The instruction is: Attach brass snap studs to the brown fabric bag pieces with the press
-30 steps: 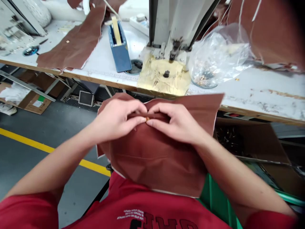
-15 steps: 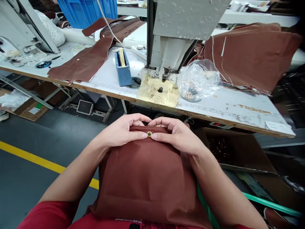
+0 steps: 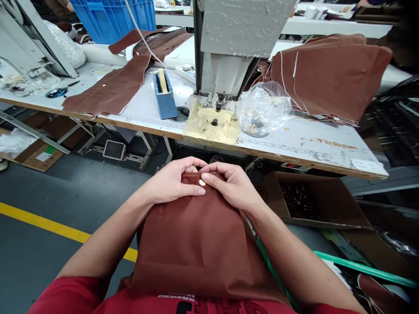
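Since half a second ago, the right hand (image 3: 234, 187) slid its thumb partly over the brass snap (image 3: 202, 183). Both hands' fingers pinch the brown fabric's (image 3: 199, 244) top edge, left hand (image 3: 170, 183) beside the snap, below the worktop's (image 3: 294, 144) front edge.

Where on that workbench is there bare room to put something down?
Bare white table shows right of the plastic bag, below the brown fabric pile. A narrower strip lies between the blue tape dispenser and the brown strip. Around the machine it is crowded.
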The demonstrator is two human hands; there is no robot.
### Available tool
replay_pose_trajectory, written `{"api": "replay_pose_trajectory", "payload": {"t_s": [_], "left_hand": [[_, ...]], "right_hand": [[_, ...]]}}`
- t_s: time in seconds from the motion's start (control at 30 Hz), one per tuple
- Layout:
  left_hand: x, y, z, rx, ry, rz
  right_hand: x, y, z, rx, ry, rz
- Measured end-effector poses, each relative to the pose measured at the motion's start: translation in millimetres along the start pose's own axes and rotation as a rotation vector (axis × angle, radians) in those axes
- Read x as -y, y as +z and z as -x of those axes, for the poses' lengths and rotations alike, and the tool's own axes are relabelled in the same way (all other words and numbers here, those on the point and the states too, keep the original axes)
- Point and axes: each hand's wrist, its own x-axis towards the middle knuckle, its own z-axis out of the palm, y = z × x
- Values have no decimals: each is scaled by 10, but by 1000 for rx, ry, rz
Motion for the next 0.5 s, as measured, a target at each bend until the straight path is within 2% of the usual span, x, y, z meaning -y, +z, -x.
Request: {"api": "replay_pose_trajectory", "payload": {"t_s": [0.1,0.17,0.33,0.5], "left_hand": [[-2,-8,24,19,-17,37],[-2,-19,42,-2,-20,19],[17,-22,52,-28,-54,-15],[35,-2,44,-53,-61,-39]], "right_hand": [[18,-62,28,135,40,-94],[38,-99,53,177,49,-100],[33,-92,80,114,45,-30],[-13,-76,74,122,51,-51]]}}
